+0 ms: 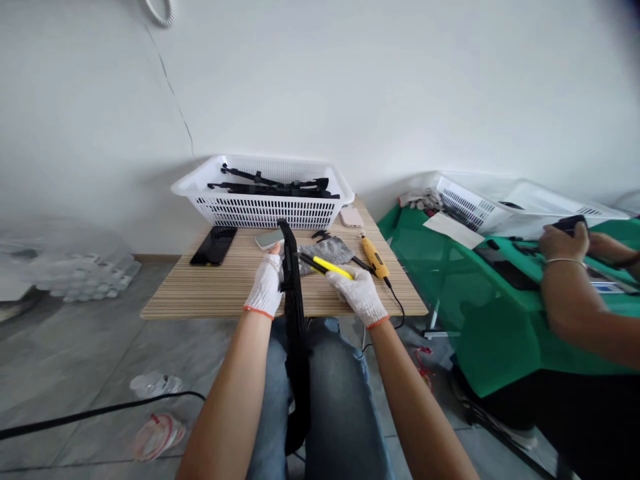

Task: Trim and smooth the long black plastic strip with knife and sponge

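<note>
My left hand, in a white knit glove with an orange cuff, is closed around a long black plastic strip. The strip stands lengthwise before me, its far end over the table and its near end down between my legs. In my gloved right hand is a yellow and black utility knife, its front end pointing left, close to the strip. Whether it touches the strip I cannot tell. Behind the knife lies a grey cloth. A yellow corded rotary tool rests to the right of it.
A white basket with several black strips stands at the table's back. Phones lie on the tabletop. To the right, a co-worker's hands hold a dark object over a green-covered table. A black cable crosses at lower left.
</note>
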A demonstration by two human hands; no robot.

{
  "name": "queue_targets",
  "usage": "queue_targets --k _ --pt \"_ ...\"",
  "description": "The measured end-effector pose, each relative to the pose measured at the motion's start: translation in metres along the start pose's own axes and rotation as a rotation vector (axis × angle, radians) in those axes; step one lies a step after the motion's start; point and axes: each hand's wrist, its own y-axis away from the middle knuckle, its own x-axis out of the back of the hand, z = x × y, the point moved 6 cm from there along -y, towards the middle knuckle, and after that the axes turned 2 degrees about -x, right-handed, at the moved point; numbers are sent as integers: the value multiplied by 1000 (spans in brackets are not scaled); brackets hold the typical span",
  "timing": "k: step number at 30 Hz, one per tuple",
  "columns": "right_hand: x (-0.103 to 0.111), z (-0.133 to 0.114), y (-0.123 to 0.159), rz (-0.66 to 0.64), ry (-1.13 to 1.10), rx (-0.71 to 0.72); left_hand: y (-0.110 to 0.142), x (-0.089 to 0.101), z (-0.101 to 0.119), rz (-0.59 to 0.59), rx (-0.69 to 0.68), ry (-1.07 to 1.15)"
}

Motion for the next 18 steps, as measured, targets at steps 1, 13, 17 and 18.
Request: queue_targets --k 1,13,17,18 --pt "-1 1 0 -11 1 -2 1 -2 0 0 3 14" --pt "-5 -5 5 34 -1 68 4 -6 2 29 -15 60" --pt "-4 -5 7 80 2 117 2 -2 -1 35 -7 40" --pt "-3 -4 7 99 -25 107 2 -3 -1 22 -2 34"
